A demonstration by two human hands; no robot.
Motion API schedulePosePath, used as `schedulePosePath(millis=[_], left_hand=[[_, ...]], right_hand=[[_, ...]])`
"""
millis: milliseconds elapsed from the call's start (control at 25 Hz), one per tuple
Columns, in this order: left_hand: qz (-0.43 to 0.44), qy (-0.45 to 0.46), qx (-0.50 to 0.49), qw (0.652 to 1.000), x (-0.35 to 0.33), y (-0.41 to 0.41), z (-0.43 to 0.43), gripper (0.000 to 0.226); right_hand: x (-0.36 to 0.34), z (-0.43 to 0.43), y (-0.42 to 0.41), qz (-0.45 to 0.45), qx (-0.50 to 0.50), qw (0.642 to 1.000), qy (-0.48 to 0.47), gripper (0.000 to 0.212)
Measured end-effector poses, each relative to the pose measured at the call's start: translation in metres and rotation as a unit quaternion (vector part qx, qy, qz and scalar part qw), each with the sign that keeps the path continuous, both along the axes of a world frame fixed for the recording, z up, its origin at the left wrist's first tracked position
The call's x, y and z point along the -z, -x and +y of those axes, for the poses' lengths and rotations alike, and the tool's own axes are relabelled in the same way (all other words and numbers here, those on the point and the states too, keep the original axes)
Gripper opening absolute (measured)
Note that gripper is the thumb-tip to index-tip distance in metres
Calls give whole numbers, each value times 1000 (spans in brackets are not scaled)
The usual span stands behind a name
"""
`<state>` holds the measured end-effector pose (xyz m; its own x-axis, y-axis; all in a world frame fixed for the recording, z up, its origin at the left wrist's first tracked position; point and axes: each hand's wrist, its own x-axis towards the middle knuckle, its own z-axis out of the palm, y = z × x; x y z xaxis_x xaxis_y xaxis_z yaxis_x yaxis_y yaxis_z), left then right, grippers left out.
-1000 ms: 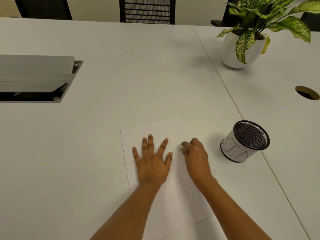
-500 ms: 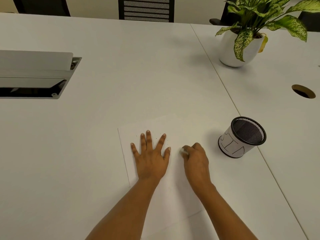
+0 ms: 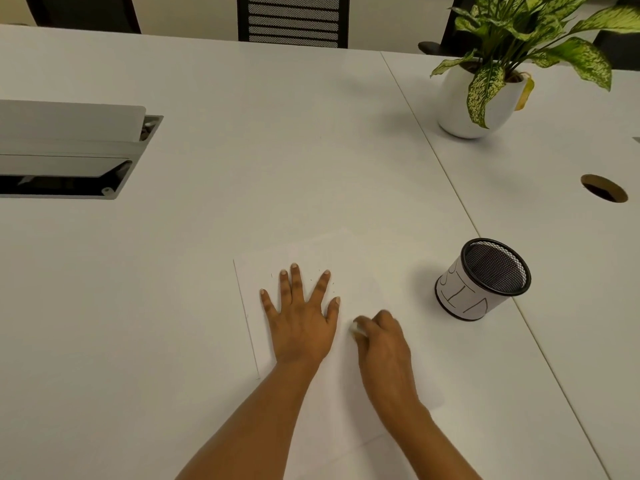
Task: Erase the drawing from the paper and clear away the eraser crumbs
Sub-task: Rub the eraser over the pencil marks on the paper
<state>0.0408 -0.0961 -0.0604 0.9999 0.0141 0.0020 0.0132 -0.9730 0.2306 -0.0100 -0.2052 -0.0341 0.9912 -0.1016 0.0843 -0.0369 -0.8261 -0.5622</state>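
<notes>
White eraser [image 3: 356, 329] pinched in right grip [image 3: 385, 345], left grip [image 3: 300, 320] flat on paper [image 3: 360, 268]; cup [image 3: 462, 301] lettering unclear.

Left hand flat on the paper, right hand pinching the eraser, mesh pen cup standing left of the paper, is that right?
Not quite: the head view shows the mesh pen cup to the right of the paper. The left hand does lie flat; the right hand pinches the eraser.

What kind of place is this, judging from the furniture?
Most likely an office meeting room. The large white table has a built-in cable box with a raised lid and a round cable hole, and a mesh-backed office chair stands at its far side.
</notes>
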Motion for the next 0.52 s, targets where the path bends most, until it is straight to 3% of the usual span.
schedulePosePath(millis=[280, 520], left_hand=[[8, -6, 14, 1000, -5, -5, -1, 75], [-41, 28, -4, 999, -5, -2, 34, 49]], right_hand=[[-4, -9, -51, 23, 87, 996, -25, 18], [-8, -10, -50, 6, 114, 993, -20, 19]])
